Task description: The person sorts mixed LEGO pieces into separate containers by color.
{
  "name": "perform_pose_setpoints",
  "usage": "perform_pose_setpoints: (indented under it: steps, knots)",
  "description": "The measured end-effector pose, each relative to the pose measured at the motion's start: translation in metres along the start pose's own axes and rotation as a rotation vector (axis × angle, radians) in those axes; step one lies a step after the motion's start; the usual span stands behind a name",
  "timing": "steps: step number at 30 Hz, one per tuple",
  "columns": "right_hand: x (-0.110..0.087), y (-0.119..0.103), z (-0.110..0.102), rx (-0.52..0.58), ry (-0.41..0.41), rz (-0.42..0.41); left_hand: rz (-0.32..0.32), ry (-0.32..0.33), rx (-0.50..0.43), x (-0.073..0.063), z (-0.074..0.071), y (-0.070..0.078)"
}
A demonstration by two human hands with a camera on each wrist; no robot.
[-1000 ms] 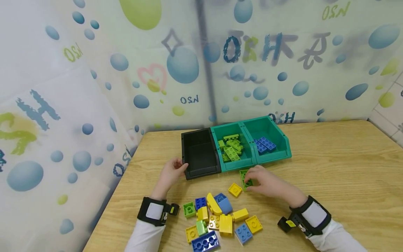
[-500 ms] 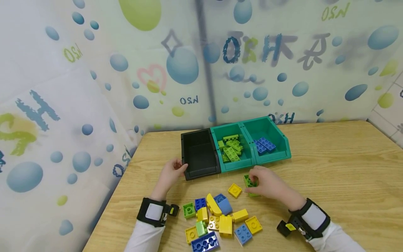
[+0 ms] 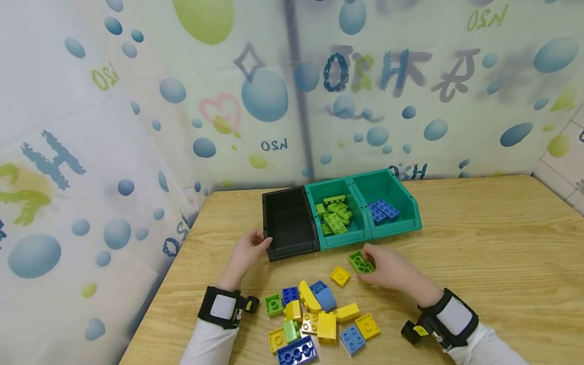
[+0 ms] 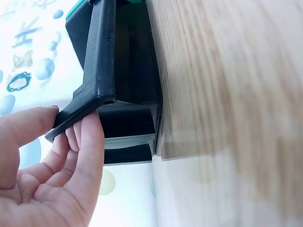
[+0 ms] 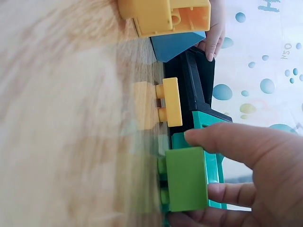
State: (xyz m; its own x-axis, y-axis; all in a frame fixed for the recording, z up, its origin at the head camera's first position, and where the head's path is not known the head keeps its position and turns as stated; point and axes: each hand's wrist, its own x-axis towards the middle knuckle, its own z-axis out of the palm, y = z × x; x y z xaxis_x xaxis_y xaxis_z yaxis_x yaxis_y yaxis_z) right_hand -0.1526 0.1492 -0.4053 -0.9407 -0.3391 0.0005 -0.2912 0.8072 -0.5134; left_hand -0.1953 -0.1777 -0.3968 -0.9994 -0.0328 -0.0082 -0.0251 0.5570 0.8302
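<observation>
My left hand (image 3: pixel 248 252) pinches the front left corner of the black bin (image 3: pixel 296 251); in the left wrist view the thumb (image 4: pixel 35 122) lies on one side of its rim and the fingers on the other. In front of the teal bins, my right hand (image 3: pixel 392 268) has its fingers around a green toy brick (image 3: pixel 359 262). The right wrist view shows that brick (image 5: pixel 186 179) stud side down at the table, between the fingertips. Just left of it lies a small yellow brick (image 3: pixel 340 276).
One teal bin (image 3: pixel 347 239) holds several green bricks (image 3: pixel 336 222); the other teal bin (image 3: pixel 397 228) has blue bricks (image 3: pixel 387 208). Loose yellow, blue and green bricks, among them a dark blue brick (image 3: pixel 297 351), lie near the front of the wooden table (image 3: pixel 493 243). A printed curtain hangs behind.
The green brick under my right hand has shifted slightly right and turned on the table, and the right fingers have moved with it. My left hand stays on the black bin.
</observation>
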Motion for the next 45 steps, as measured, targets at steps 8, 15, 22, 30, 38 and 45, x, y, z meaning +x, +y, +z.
perform_pose_setpoints:
  steps: [8,15,22,30,38,45]
  knots:
    - [0.004,0.002,0.001,0.033,0.019,0.037,-0.007,0.002,0.009,-0.001,-0.002,0.0]
    - [0.004,0.005,-0.007,0.109,0.108,-0.04,0.002,0.001,0.014,-0.001,-0.001,-0.001]
    - [0.009,0.002,-0.017,0.169,0.268,-0.147,0.003,0.002,0.009,0.001,0.001,0.0]
    - [0.031,-0.006,-0.028,0.081,0.401,-0.243,0.011,0.009,0.011,0.001,0.0,0.0]
    - [0.052,-0.007,-0.033,-0.161,0.309,-0.285,0.0,0.005,0.01,-0.001,0.0,0.0]
    - [0.059,0.0,-0.024,-0.391,0.274,-0.453,-0.013,0.002,-0.001,-0.001,0.0,0.001]
